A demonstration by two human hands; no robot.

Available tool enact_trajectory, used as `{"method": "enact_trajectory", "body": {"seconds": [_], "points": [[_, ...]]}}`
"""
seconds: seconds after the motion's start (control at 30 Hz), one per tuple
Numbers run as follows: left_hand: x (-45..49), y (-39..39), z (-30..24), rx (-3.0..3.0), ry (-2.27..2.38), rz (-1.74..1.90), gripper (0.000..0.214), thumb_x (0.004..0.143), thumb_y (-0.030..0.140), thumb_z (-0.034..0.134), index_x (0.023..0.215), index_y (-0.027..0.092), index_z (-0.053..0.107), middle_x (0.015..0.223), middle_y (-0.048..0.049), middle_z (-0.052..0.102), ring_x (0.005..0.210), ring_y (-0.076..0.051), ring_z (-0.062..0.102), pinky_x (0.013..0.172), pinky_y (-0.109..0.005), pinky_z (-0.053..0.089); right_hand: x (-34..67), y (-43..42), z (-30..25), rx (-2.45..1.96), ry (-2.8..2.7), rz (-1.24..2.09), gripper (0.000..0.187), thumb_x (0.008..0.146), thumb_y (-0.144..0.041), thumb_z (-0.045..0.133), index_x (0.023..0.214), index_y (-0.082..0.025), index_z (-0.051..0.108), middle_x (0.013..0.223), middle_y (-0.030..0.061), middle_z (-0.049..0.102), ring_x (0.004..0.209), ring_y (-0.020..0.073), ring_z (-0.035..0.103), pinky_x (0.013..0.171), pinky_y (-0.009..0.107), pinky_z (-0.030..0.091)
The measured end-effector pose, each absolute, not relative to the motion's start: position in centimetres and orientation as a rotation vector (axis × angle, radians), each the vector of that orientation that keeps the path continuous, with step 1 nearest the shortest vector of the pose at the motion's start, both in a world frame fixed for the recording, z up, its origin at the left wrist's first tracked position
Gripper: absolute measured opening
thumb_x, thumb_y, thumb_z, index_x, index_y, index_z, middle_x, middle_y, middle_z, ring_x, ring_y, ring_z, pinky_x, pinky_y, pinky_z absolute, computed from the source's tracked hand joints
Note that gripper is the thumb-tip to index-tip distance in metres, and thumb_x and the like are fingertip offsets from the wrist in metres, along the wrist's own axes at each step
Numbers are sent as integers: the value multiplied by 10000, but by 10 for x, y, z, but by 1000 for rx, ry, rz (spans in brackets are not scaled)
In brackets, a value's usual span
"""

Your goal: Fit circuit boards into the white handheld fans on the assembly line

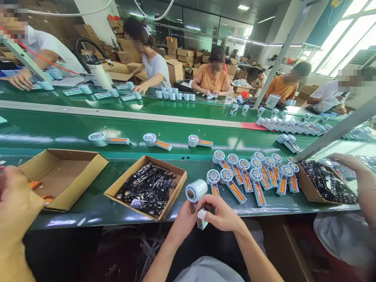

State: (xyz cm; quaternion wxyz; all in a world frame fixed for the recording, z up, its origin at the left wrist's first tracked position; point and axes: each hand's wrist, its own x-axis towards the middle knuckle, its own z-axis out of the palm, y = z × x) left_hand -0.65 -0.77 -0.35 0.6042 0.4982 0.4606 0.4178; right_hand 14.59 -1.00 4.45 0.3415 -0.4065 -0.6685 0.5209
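Both my hands hold one small handheld fan part [196,190], pale blue and white with a round head, at the near edge of the green table [96,203]. My left hand [185,217] grips its handle from the left. My right hand [221,211] closes on the handle from the right, a white wrap on one finger. An open cardboard box of black circuit boards [148,188] lies just left of my hands. Several unfinished fans with orange batteries [252,174] lie in rows to the right.
A second cardboard box [60,176] with a few orange pieces sits at the left, by a co-worker's arm [14,211]. Another co-worker's hand [346,160] reaches a box of boards [326,184] at right. Three fans [152,140] ride the green conveyor. Several people work across it.
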Motion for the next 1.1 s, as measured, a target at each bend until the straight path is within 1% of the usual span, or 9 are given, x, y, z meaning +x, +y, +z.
{"method": "enact_trajectory", "body": {"seconds": [0.2, 0.33, 0.43, 0.6, 0.7, 0.83, 0.93, 1.0, 1.1], "points": [[-5, -13, -1, 1134, 1125, 1036, 386, 845, 381, 626, 1168, 175, 581, 1179, -102, 685, 1143, -269, 630, 1023, -404, 472, 156, -4, 42, -1052, -1302, 1455, 262, 784, -375, 731, 942, -208, 606, 848, 18, 642, 767, 162, 606, 692, 276, 496], [-10, -14, -2, 1122, 1016, 1018, 360, 894, 451, 606, 1132, 185, 560, 976, -49, 682, 854, -203, 649, 830, -345, 532, 157, -5, 46, -1076, -1285, 1409, 267, 790, -323, 715, 987, -212, 574, 825, -7, 609, 751, 143, 588, 695, 261, 487], [-13, -13, 1, 1073, 1004, 1051, 343, 913, 492, 572, 1077, 191, 568, 900, -34, 677, 737, -176, 618, 756, -334, 525, 154, -9, 47, -1207, -1371, 1225, 245, 811, -272, 652, 1028, -215, 553, 827, -11, 598, 759, 146, 579, 701, 259, 478], [-11, -10, 9, 1012, 1143, 1175, 376, 841, 451, 656, 1109, 204, 565, 1041, -72, 690, 966, -223, 658, 908, -361, 498, 151, -11, 61, -1627, -1880, 691, 168, 905, -150, 485, 1035, -195, 579, 900, 47, 684, 799, 188, 637, 685, 264, 422], [-10, -8, 15, 1007, 1190, 1184, 386, 811, 425, 666, 1108, 200, 567, 1040, -80, 695, 973, -243, 669, 872, -360, 511, 152, -13, 78, -1749, -2354, 497, 217, 967, -103, 415, 966, -172, 621, 860, 76, 704, 762, 196, 659, 623, 263, 348], [-9, -7, 22, 989, 1178, 1149, 336, 789, 370, 657, 1067, 199, 578, 988, -56, 700, 895, -228, 675, 801, -337, 520, 151, -20, 87, -1429, -2675, 629, 125, 955, -276, 584, 877, -184, 616, 750, 22, 676, 655, 160, 617, 566, 254, 272], [-8, -8, 26, 963, 1114, 1075, 271, 784, 332, 655, 1014, 202, 591, 958, -32, 702, 896, -216, 668, 793, -314, 509, 148, -23, 76, -1307, -2521, 799, 158, 911, -252, 608, 776, -175, 582, 703, 4, 631, 606, 129, 546, 558, 246, 262], [-8, -9, 27, 877, 1025, 1033, 240, 808, 362, 636, 981, 202, 593, 945, -27, 701, 901, -216, 669, 782, -308, 506, 145, -22, 64, -1277, -2243, 1057, 252, 952, -270, 531, 718, -178, 548, 638, -14, 578, 562, 108, 496, 549, 229, 286], [-9, -12, 26, 729, 883, 1057, 278, 821, 425, 613, 972, 192, 591, 963, -45, 704, 942, -239, 671, 811, -336, 515, 141, -20, 48, -1228, -1759, 1452, 467, 991, -481, 446, 619, -199, 455, 502, -50, 461, 459, 83, 402, 491, 207, 302]]}}
